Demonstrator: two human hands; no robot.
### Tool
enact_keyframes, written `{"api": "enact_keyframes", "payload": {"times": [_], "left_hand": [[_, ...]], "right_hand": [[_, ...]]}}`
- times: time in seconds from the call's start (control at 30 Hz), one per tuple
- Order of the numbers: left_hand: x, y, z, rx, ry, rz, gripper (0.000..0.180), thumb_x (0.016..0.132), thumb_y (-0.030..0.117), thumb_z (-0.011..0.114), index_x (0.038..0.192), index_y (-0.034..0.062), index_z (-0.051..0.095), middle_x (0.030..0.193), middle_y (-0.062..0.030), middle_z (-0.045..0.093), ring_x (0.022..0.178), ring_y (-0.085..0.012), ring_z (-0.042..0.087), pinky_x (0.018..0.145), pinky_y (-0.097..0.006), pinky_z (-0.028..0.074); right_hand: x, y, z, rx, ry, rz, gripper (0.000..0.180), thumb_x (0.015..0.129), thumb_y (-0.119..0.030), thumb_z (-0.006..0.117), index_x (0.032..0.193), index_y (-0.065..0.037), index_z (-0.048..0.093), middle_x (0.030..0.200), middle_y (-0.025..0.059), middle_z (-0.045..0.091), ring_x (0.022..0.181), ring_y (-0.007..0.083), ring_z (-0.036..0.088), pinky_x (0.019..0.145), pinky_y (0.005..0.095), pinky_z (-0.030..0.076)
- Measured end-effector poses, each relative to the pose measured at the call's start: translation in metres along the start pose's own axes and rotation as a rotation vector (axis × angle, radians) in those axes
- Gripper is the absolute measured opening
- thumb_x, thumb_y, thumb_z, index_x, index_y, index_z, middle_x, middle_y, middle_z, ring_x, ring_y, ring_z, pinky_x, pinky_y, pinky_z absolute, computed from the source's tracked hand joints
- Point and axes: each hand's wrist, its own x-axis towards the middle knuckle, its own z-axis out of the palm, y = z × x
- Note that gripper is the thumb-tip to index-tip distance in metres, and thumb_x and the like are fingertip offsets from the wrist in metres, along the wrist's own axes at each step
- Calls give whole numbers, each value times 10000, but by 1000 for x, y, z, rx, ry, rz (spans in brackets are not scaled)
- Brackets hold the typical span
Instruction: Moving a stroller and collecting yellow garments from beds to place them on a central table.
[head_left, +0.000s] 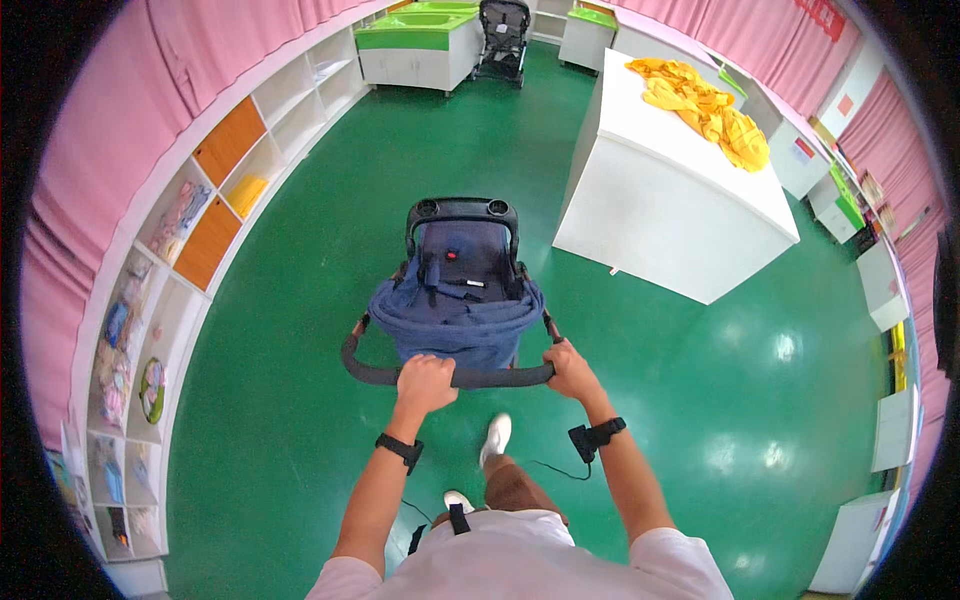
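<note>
A dark blue baby stroller (458,290) with a black front tray stands on the green floor right in front of me. My left hand (425,382) grips the left part of its black curved push handle (365,371). My right hand (570,368) grips the right end of the same handle. Both wrists wear black bands. The stroller's seat holds no child; a buckle with a red button shows in it.
A large white counter (660,200) with yellow cloths (705,105) stands ahead on the right. White cubby shelves (190,230) line the left wall under pink curtains. A second stroller (503,38) and green-topped cabinets (415,45) stand far ahead. White cabinets line the right wall.
</note>
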Motion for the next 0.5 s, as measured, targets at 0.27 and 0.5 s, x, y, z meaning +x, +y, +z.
{"api": "enact_keyframes", "payload": {"times": [0.27, 0.5], "left_hand": [[189, -94, -1, 19, 8, -70, 203, 603, 205, 727, 744, 72, 667, 772, -128, 705, 802, -307, 693, 767, -424, 537], [358, -181, 10, 3, 85, -25, 189, 589, 186, 712, 735, 70, 679, 748, -113, 698, 768, -295, 680, 743, -418, 532]], "right_hand": [[193, 66, -27, 53, 48, 20, 178, 630, -8, 663, 798, -4, 604, 839, 177, 609, 954, 401, 570, 919, 485, 468], [355, 153, -37, 37, 88, -35, 166, 631, 3, 656, 787, 0, 600, 819, 175, 595, 956, 403, 570, 927, 487, 467]]}}
